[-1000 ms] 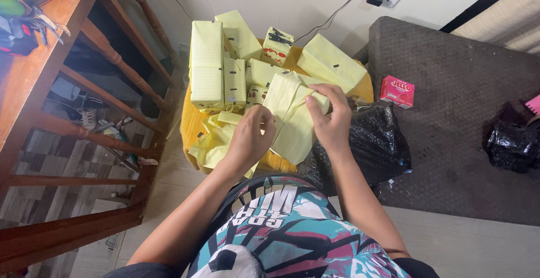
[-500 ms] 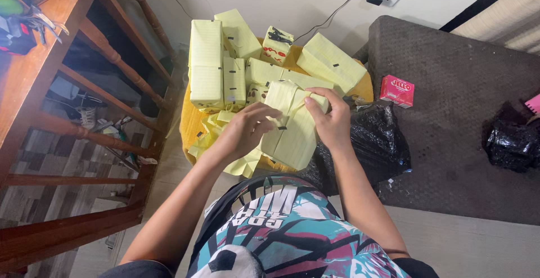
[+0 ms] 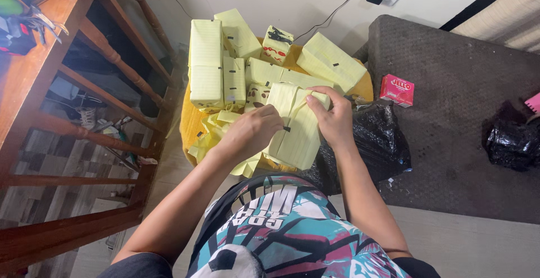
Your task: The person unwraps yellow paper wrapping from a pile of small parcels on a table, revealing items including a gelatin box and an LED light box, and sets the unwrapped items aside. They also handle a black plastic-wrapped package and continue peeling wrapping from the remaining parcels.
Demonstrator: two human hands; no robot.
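Left hand (image 3: 256, 131) has slid across since a second ago: it was lower on the near side of the yellow-wrapped package (image 3: 298, 126), and now I see its fingers curled over the package's left edge, pinching at a small black strip (image 3: 287, 129), probably tape, though it is too small for me to be sure. Right hand (image 3: 332, 117) grips the package's upper right corner just as it did before, thumb on top. From that I judge the wrap is being closed along this seam. From the head view, the package sits tilted between both hands, above the yellow stool (image 3: 188, 126) and the loose yellow paper (image 3: 211, 134). It looks like lined pale-yellow paper folded around a flat block, creased at the top. Finished yellow parcels (image 3: 205, 61) lie beyond it, a black bag (image 3: 374, 143) just beside it
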